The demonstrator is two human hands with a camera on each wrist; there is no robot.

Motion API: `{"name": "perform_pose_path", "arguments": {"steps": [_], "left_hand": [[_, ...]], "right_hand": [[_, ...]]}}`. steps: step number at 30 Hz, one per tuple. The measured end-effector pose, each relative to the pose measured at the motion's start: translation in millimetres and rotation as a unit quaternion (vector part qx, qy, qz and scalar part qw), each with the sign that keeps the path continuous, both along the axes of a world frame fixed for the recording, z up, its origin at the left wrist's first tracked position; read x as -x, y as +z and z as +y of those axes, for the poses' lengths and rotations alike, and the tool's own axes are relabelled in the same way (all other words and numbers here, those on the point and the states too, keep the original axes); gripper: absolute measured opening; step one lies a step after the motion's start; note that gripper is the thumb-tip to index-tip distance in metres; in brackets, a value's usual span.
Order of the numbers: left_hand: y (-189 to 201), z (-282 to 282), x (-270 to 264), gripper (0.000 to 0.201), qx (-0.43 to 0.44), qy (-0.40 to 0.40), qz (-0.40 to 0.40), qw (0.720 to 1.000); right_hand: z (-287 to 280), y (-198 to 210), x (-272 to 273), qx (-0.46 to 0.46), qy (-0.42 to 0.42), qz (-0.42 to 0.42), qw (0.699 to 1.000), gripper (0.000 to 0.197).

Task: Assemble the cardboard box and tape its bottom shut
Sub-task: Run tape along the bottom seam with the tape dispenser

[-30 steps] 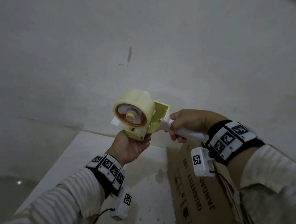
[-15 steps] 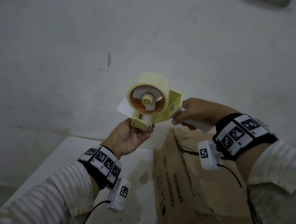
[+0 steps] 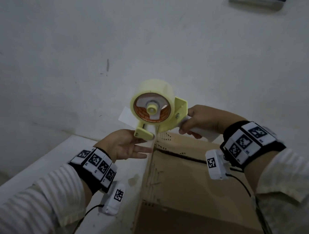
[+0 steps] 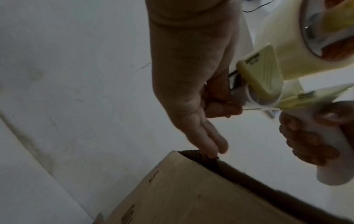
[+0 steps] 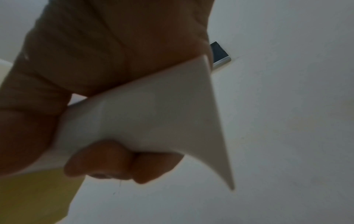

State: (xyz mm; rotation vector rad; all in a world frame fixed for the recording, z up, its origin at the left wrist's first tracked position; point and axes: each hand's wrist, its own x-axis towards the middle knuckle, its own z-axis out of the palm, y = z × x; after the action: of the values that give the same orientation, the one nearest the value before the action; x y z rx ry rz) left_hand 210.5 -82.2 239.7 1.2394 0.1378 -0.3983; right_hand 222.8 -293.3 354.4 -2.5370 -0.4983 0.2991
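Fingers (image 5: 107, 163) of right hand (image 3: 202, 119) curled tight round the white handle (image 3: 203, 134) of one tape dispenser (image 3: 160, 120), pale yellow frame, one roll of clear tape (image 3: 154, 102) on it with an orange-printed core. Left hand (image 3: 123, 144) under the dispenser nose: thumb and forefinger pinch the loose tape end (image 4: 254, 108) at the roller in the left wrist view, other fingers (image 3: 139, 150) straight, their tips at the box's top edge. One cardboard box (image 3: 182, 190), brown, stands on the desk (image 3: 40, 164) just below both hands, flaps folded in with a dark seam (image 3: 180, 156) across the top face, black print on its side, not readable. Dispenser nose sits right above the near-left end of that seam; whether it touches the cardboard, cannot tell. One small white flap (image 3: 126, 116) sticks out left of the roll. Desk is white and smudged, pushed against a white wall (image 3: 154, 45) with one dark vertical mark (image 3: 107, 65) and some scuffs. One dark-framed object (image 3: 256, 2) at the top right of the wall, cut off by the frame. Two wristbands with black-white markers, one per wrist, each with one small white camera unit and a black cable. Striped pale sleeves on both arms. Right forearm and its camera unit block part of the box's top.
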Motion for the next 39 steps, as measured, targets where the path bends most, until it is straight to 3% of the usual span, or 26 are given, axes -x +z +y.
{"name": "perform_pose_path", "arguments": {"steps": [7,19,21,26,33,39], "left_hand": [[-3,-8,13,0.029,-0.18,0.119,-0.022,0.976],[-18,-24,-3,0.017,-0.159,0.127,-0.008,0.979],[-21,-26,-7,0.018,-0.161,0.133,-0.002,0.978],[-29,-28,-14,0.019,-0.173,0.136,0.003,0.975],[-45,-26,-15,0.019,-0.198,0.112,0.013,0.974],[-54,-29,-13,0.021,-0.18,0.115,0.012,0.977]], "right_hand": [[-33,-18,2,-0.002,-0.005,0.016,1.0,0.014],[-57,-28,-12,0.094,-0.102,-0.003,0.99,0.012],[-57,-30,-12,0.09,-0.104,0.001,0.991,0.02],[-54,-35,-10,0.112,-0.102,0.008,0.988,0.011],[-54,-54,-24,0.137,-0.108,0.009,0.985,0.035],[-49,-61,-28,0.162,-0.113,0.018,0.98,0.028]]}}
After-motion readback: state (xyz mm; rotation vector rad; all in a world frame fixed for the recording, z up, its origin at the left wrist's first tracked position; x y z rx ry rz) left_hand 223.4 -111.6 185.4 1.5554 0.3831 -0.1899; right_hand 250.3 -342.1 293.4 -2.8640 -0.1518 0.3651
